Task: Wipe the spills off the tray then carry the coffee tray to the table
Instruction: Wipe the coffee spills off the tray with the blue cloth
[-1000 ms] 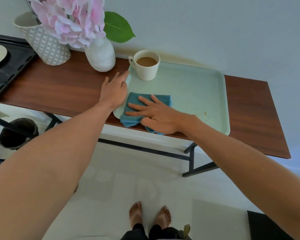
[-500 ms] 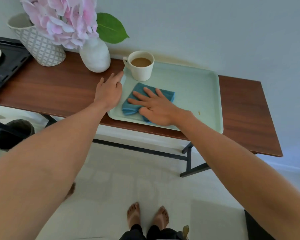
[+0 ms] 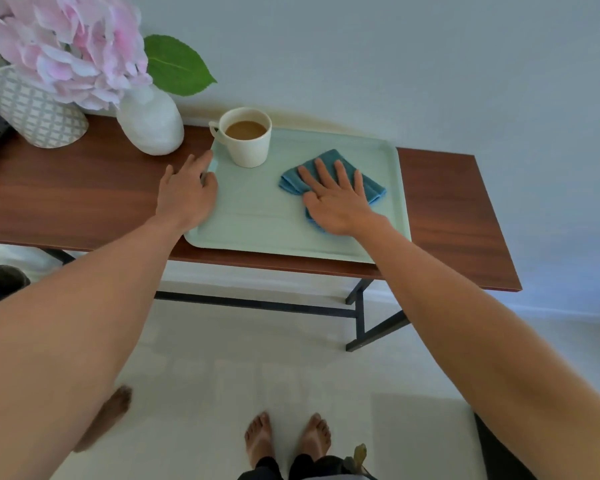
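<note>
A pale green tray point(image 3: 257, 216) lies on a wooden console table point(image 3: 84, 195) against the wall. A white cup of coffee point(image 3: 246, 136) stands in the tray's far left corner. My right hand point(image 3: 340, 199) lies flat, fingers spread, pressing a folded blue cloth point(image 3: 371, 188) onto the right half of the tray. My left hand point(image 3: 187, 192) rests flat on the tray's left rim, fingers apart, holding it steady. No spill is visible on the bare tray surface.
A white vase point(image 3: 149, 123) with pink flowers point(image 3: 63, 46) and a patterned jug point(image 3: 28, 109) stand on the table left of the tray. The table's right end point(image 3: 458, 209) is bare wood. My bare feet point(image 3: 288, 438) are on a pale floor.
My right hand has slid the blue cloth from the tray's left front area across to its right half. The small brown spot on the right of the tray is no longer visible.
</note>
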The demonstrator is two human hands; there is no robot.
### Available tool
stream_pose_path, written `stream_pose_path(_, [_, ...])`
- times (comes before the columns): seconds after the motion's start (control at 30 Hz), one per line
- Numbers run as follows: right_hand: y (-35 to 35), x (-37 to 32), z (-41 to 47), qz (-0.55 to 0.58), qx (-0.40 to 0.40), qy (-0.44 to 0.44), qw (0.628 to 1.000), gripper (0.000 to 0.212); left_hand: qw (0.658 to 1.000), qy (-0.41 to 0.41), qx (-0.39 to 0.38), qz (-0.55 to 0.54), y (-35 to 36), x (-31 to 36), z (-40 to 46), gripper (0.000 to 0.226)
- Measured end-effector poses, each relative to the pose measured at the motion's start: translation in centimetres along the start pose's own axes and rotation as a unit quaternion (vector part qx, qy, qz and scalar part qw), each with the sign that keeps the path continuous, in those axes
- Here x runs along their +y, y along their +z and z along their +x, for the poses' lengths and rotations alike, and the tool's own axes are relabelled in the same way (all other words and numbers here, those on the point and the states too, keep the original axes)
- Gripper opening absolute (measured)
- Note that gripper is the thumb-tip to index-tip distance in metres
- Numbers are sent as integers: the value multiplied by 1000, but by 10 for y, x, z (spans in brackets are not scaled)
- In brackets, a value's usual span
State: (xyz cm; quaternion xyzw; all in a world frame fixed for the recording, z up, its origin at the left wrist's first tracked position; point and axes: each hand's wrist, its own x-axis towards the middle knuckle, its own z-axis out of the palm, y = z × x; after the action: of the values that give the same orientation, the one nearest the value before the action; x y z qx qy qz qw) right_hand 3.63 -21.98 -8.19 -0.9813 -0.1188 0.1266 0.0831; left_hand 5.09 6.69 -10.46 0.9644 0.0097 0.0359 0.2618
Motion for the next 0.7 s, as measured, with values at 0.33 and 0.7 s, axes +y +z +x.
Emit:
stream_pose_path(0.33, [22,10,-61,41,-8,58,997,63,1000,11,6,3,1,0,2,55])
stream_pose_path(0.7, [5,2,-86,50,-92,-140,984,56,1000,10,3,7,0,0,3,55])
